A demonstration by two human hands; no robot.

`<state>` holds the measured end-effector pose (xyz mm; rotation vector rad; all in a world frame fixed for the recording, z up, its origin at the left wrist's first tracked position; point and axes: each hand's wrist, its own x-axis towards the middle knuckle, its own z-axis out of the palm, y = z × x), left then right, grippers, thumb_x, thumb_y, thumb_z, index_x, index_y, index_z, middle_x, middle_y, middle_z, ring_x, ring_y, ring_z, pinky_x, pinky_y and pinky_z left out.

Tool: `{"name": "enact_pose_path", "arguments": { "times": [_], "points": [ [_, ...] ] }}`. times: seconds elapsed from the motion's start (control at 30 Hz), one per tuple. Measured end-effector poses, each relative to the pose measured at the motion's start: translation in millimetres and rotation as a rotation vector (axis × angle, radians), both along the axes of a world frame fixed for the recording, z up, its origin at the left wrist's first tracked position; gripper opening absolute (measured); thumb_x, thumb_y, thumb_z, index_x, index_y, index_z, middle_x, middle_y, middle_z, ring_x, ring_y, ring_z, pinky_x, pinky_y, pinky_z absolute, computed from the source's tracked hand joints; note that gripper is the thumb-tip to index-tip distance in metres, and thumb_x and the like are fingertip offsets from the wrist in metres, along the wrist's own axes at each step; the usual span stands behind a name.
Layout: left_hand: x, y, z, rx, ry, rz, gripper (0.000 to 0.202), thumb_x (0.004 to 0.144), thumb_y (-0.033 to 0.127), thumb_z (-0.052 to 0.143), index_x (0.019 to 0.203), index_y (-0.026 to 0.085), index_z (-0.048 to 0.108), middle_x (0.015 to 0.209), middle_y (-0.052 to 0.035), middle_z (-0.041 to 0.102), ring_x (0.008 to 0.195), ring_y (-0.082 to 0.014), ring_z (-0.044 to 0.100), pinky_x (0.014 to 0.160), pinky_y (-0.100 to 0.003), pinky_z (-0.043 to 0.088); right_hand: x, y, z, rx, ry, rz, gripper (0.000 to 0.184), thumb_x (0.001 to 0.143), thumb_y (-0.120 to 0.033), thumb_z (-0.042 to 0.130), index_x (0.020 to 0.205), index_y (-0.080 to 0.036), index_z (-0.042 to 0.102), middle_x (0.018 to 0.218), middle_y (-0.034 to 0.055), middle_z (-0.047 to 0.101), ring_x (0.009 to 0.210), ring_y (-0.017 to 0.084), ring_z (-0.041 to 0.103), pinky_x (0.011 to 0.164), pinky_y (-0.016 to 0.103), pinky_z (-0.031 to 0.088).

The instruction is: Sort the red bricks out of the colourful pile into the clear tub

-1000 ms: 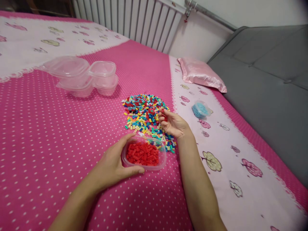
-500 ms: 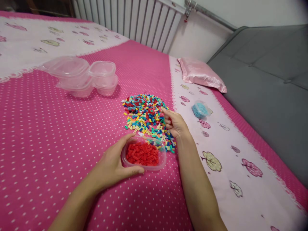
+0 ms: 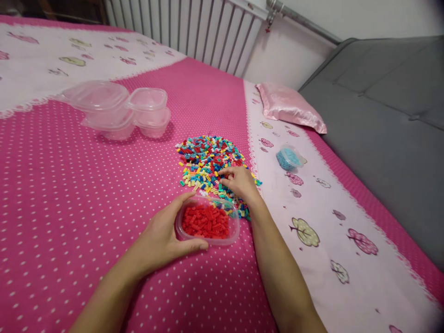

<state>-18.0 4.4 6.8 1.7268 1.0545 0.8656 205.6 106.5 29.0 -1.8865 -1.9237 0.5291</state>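
Note:
My left hand (image 3: 166,231) is wrapped round the left side of a clear plastic container (image 3: 236,226), its thumb along the near rim. Small red building bricks (image 3: 206,222) fill much of the container, which rests on the bedspread. Just beyond it lies a loose pile of small mixed-colour bricks (image 3: 203,159), in red, yellow, blue, green and white. My right hand (image 3: 239,182) is over the right part of this pile, fingers bent and drawn together at the bricks. Whatever is between its fingertips is too small to make out.
Clear lidded containers (image 3: 104,99) stand stacked at the back left. To the right, a small container of light blue bricks (image 3: 288,158) sits on the white band of the bedspread (image 3: 86,208). A pink pillow (image 3: 291,106) lies by the grey headboard (image 3: 381,101); a radiator (image 3: 187,32) stands behind.
My right hand has moved left and slightly toward me, from the pile's right edge onto the bricks. My left hand and the container have stayed in place.

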Motion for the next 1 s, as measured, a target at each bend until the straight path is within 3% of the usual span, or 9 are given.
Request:
{"name": "enact_pose_path", "arguments": {
  "times": [0.2,0.37,0.6,0.83,1.0],
  "points": [
    [0.0,0.6,-0.9,0.002,-0.001,0.002,0.087,0.067,0.040,0.079,0.141,0.027,0.035,0.138,-0.0117,0.052,0.123,-0.0311,0.053,0.106,-0.049,0.041,-3.2,-0.6,1.0,-0.010,-0.162,0.014,0.023,0.071,-0.021,0.067,0.091,-0.026,0.076,0.070,-0.0005,0.067,0.067,0.016,0.058,0.063,0.027,0.041],
    [0.4,0.7,0.1,0.013,0.003,0.001,0.086,0.067,0.039,0.079,0.141,0.027,0.037,0.139,-0.0118,0.051,0.124,-0.0319,0.052,0.106,-0.050,0.041,-3.9,-0.8,0.8,-0.016,-0.202,0.008,0.030,0.073,-0.026,0.067,0.102,-0.031,0.074,0.076,0.0009,0.069,0.075,0.020,0.061,0.068,0.030,0.045],
    [0.9,0.5,1.2,0.008,0.012,0.004,0.086,0.067,0.040,0.079,0.140,0.027,0.037,0.138,-0.0114,0.052,0.124,-0.0312,0.052,0.106,-0.049,0.041,-6.0,-2.6,0.9,0.004,-0.232,-0.021,0.022,0.077,-0.030,0.066,0.097,-0.031,0.075,0.079,0.0036,0.070,0.084,0.024,0.062,0.072,0.034,0.046],
    [0.4,1.0,-0.3,0.005,-0.001,-0.002,0.087,0.067,0.041,0.079,0.140,0.028,0.036,0.138,-0.0116,0.052,0.124,-0.0312,0.052,0.106,-0.050,0.041,-5.0,-1.4,0.8,0.002,-0.182,-0.023,0.019,0.077,-0.028,0.065,0.092,-0.029,0.076,0.072,0.0020,0.068,0.076,0.021,0.062,0.070,0.031,0.044],
    [0.0,0.4,0.0,-0.002,0.008,0.001,0.086,0.067,0.041,0.079,0.140,0.028,0.035,0.138,-0.0121,0.051,0.123,-0.0311,0.053,0.105,-0.050,0.042,-1.8,-0.8,0.3,0.006,-0.029,-0.007,0.020,0.075,-0.022,0.064,0.089,-0.024,0.077,0.061,-0.0008,0.063,0.063,0.015,0.056,0.065,0.028,0.041]
  ]
}}
